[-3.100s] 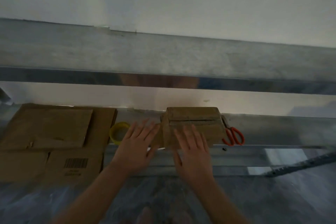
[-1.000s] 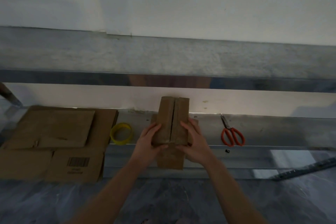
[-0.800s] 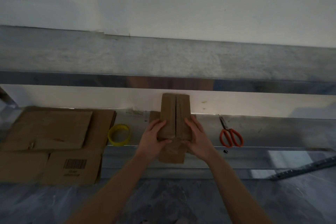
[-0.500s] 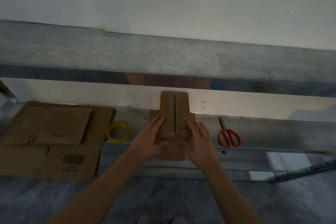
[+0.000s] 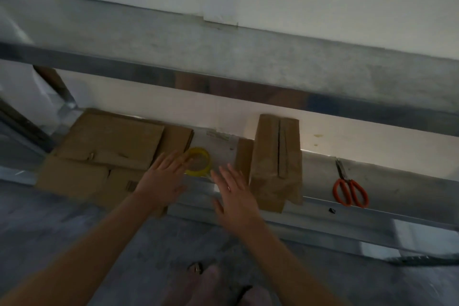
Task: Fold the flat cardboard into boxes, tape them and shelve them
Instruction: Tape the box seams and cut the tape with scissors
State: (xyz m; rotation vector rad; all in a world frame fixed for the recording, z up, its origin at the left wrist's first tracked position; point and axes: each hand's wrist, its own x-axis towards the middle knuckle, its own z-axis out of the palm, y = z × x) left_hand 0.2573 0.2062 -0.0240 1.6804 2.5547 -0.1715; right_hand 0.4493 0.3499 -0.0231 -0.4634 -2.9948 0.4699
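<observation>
Left hand [image 5: 164,176] and right hand [image 5: 236,194] spread wide, empty; the box [image 5: 275,156] at 3 o'clock, seam gaping, could spring open.

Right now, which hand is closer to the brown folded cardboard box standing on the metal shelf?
Right. The right hand is just left of the brown folded cardboard box; the left hand is farther left, fingertips at the yellow tape roll.
</observation>
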